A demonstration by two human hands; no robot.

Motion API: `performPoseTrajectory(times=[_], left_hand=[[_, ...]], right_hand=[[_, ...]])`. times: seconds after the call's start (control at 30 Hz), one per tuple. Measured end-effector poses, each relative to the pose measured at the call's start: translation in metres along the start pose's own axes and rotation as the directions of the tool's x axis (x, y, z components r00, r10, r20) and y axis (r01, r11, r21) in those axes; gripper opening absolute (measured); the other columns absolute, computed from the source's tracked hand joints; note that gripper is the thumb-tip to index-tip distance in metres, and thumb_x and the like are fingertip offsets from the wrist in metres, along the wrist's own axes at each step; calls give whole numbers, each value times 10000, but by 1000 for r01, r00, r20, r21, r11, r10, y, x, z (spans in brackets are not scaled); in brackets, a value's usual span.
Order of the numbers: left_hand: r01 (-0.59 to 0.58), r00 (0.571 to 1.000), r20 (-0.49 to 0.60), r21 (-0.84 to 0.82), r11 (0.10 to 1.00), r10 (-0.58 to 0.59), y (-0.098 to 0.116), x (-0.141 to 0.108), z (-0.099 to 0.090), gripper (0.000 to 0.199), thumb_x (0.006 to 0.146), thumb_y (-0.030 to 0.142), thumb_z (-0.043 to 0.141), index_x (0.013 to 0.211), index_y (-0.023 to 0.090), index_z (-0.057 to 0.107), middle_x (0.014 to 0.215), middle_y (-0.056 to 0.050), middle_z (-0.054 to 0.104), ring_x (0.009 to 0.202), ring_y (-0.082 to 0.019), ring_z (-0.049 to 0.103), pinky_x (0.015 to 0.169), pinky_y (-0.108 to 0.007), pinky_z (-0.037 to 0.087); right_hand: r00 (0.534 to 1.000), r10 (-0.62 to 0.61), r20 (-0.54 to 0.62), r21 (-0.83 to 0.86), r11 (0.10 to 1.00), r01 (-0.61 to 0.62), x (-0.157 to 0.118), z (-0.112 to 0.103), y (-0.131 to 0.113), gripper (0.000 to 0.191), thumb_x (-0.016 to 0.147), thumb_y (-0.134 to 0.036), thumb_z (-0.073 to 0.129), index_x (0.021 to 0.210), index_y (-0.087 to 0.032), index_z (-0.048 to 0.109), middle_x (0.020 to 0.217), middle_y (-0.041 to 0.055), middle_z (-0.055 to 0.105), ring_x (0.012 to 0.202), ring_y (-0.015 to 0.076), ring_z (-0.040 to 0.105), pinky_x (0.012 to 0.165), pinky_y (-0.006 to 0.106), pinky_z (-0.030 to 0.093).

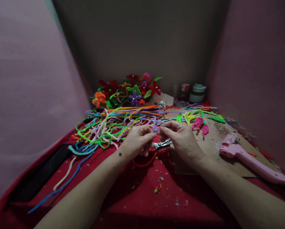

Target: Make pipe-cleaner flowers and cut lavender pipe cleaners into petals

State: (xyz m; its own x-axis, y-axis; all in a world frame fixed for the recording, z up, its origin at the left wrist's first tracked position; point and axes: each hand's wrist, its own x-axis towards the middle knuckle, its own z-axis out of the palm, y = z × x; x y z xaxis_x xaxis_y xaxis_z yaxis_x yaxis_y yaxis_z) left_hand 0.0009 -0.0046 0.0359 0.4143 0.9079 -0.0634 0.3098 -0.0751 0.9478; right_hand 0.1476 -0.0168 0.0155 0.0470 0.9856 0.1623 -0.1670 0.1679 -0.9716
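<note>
Between my two hands is a bent purple pipe cleaner (156, 124), twisted into small loops. The fingertips of my left hand (140, 140) pinch its left side. On its right side, the thumb and fingers of my right hand (179, 138) are closed on it. A pair of scissors (161, 144) with red handles lies on the red cloth beneath my hands, its blades partly covered by my right hand. Just behind and to the left is a tangled heap of coloured pipe cleaners (109, 127).
Pipe-cleaner flowers (132, 90) stand at the back, near a lidded jar (197, 93). At right, a cardboard sheet (209, 156) bears pink petal shapes (198, 123) and a pink tool (249, 160). A black strip (42, 173) lies left. Scraps dot the red cloth (142, 194).
</note>
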Motion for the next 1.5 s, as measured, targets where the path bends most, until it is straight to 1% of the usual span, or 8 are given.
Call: performPoseTrajectory(times=[0.17, 0.37, 0.67, 0.9, 1.03, 1.23, 1.4, 1.5], left_hand=[[31, 997, -63, -27, 999, -33, -1, 1, 2, 130, 764, 215, 518, 673, 150, 451, 492, 31, 579, 294, -70, 493, 305, -145, 342], [-65, 981, -176, 97, 993, 82, -6, 1, 6, 133, 745, 239, 550, 660, 151, 499, 478, 45, 566, 306, -74, 503, 315, -150, 347], [-149, 971, -138, 285, 947, 194, -12, -2, 15, 137, 776, 273, 517, 684, 171, 524, 421, 67, 500, 318, -69, 469, 365, -166, 345], [-161, 977, -128, 98, 982, 173, -14, 2, 12, 173, 776, 293, 524, 893, 179, 467, 511, 69, 552, 330, -86, 509, 352, -176, 365], [-136, 985, -90, 121, 983, 147, -15, 3, 9, 134, 785, 293, 506, 788, 159, 491, 586, 23, 606, 377, -93, 556, 389, -183, 401], [-153, 983, -75, 152, 976, 166, -13, 0, 12, 125, 783, 292, 515, 792, 170, 493, 587, 28, 598, 429, -109, 592, 421, -183, 427], [-32, 999, 14, 61, 998, 32, -7, 0, 11, 190, 831, 365, 421, 829, 179, 461, 500, 33, 582, 335, -98, 522, 326, -163, 362], [-26, 1000, 8, 109, 994, 25, -6, 2, 7, 228, 854, 372, 360, 821, 173, 467, 426, 28, 569, 261, -77, 435, 294, -147, 298]], right_hand=[[999, -24, 47, -107, 994, 28, 0, -1, 2, 214, 666, -304, 635, 539, -145, 568, 510, -16, 525, 487, 86, 449, 478, 228, 354], [994, 27, 106, -68, 997, -20, 0, -2, 4, 245, 695, -358, 601, 578, -143, 603, 527, -16, 516, 504, 91, 446, 504, 237, 358], [996, 68, 61, -206, 977, -54, 3, -4, 11, 255, 683, -310, 585, 496, -172, 479, 452, -50, 429, 428, 78, 373, 427, 226, 257], [984, 128, 126, -16, 992, -127, 1, -2, 9, 248, 690, -310, 592, 516, -163, 493, 438, -43, 468, 396, 65, 383, 415, 214, 275], [977, 167, 131, -4, 986, -168, 2, -3, 9, 253, 645, -320, 654, 521, -149, 513, 441, -40, 475, 396, 65, 403, 414, 212, 288], [970, 164, 179, 313, 925, -214, 10, -7, 13, 225, 638, -352, 677, 695, -147, 603, 603, -5, 580, 510, 91, 522, 521, 234, 422], [982, 149, 118, 328, 927, -180, 10, -6, 15, 185, 622, -287, 698, 691, -124, 645, 615, 8, 599, 524, 104, 548, 526, 245, 454], [984, 150, 90, 354, 919, -173, 8, -4, 12, 186, 614, -266, 705, 717, -123, 645, 618, 19, 616, 528, 125, 571, 518, 261, 466]])
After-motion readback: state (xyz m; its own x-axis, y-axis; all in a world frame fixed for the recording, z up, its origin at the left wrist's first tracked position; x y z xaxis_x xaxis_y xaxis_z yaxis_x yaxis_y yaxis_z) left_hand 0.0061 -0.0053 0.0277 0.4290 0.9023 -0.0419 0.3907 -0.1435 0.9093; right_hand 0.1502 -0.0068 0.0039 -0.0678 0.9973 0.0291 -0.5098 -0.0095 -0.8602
